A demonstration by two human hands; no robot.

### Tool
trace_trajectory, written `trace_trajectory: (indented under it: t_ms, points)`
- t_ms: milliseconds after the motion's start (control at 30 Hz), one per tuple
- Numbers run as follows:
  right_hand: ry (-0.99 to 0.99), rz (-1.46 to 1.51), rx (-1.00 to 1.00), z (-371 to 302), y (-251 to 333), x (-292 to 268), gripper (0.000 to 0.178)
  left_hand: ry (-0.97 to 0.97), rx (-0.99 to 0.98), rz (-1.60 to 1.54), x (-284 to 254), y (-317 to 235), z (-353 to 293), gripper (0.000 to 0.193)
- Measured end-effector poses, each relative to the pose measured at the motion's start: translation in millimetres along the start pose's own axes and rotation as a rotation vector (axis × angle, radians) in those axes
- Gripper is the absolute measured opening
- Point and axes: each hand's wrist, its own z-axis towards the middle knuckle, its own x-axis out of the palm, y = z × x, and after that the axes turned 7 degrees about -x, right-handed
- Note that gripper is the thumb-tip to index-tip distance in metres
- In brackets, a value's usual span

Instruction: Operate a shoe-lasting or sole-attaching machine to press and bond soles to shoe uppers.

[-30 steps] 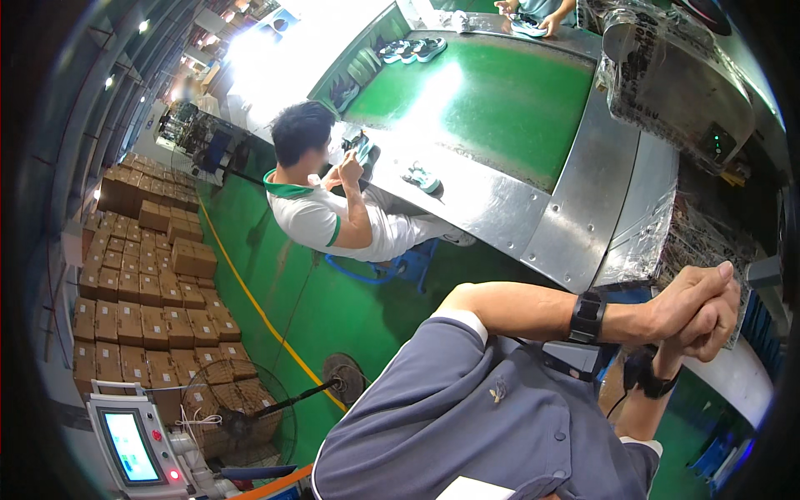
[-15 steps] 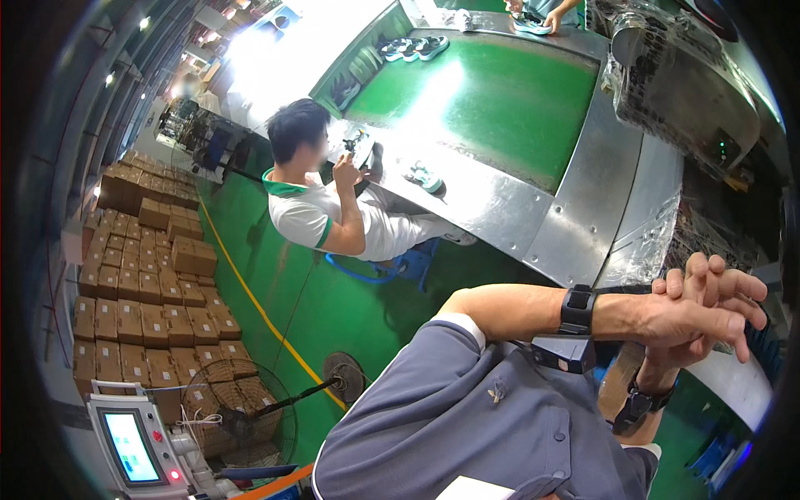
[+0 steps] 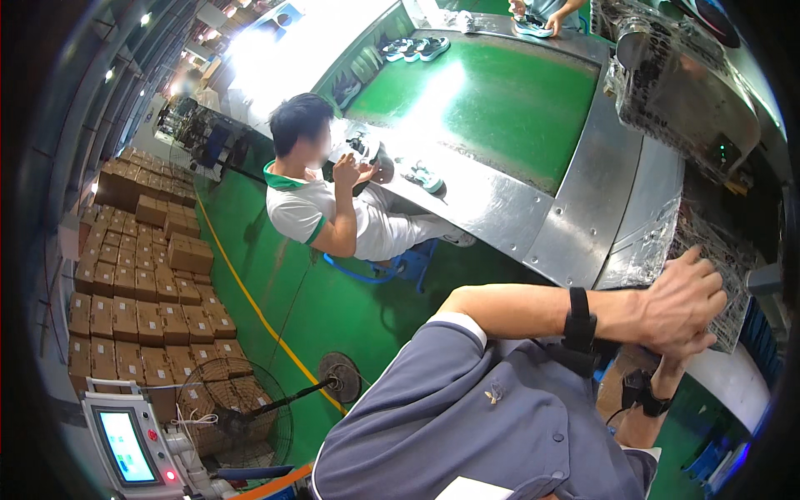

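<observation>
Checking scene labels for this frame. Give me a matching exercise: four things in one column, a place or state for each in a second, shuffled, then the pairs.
Things:
1. left hand
2. cardboard boxes
3. floor fan
4. pair of shoes

Places or states:
A. stacked in rows along the left of the green floor
B. on the metal edge of the green conveyor table, beside the seated co-worker
C. laid over the right hand, black band at the wrist
D. standing low at lower left, next to a machine with a lit screen

Pairs: 1-C, 2-A, 3-D, 4-B
</observation>
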Motion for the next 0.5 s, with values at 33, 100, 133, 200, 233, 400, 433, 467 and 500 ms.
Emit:
trace_trajectory:
  t_ms: [33, 100, 133, 200, 233, 400, 433, 467, 500]
  points:
    - [0.011, -0.018, -0.01, -4.3, 3.4, -7.0, 0.033, 0.11, 0.15, -0.403, -12.3, 11.0, 7.2, 0.038]
    - [0.016, -0.062, -0.035, -8.9, 6.7, -27.2, 0.032, 0.283, 0.113, -0.468, -14.5, 14.4, 14.0, 0.043]
    - [0.017, -0.083, -0.047, -16.2, 11.8, -52.0, 0.032, 0.405, 0.086, -0.573, -23.5, 13.8, 19.5, 0.043]
    - [0.026, -0.118, -0.066, -25.1, 11.3, -57.0, 0.031, 0.529, 0.056, -0.673, -26.5, 14.4, 21.7, 0.043]
    - [0.032, -0.138, -0.076, -31.0, 12.1, -56.1, 0.031, 0.581, 0.062, -0.805, -25.8, 14.8, 22.2, 0.042]
    - [0.066, -0.233, -0.121, -19.3, 4.1, -55.4, 0.031, 0.776, -0.176, -1.437, -20.0, 12.6, 25.2, 0.035]
    - [0.074, -0.251, -0.129, -19.1, 3.5, -57.2, 0.031, 0.775, -0.177, -1.437, -18.5, 10.7, 23.2, 0.035]
    - [-0.152, -0.342, -0.247, -9.6, 0.5, -24.6, 0.036, 0.653, -0.315, -1.552, -9.2, 7.3, 17.0, 0.037]
    - [-0.147, -0.341, -0.246, 1.7, -4.4, -6.0, 0.036, 0.509, -0.452, -1.656, -4.5, 3.2, 11.9, 0.041]
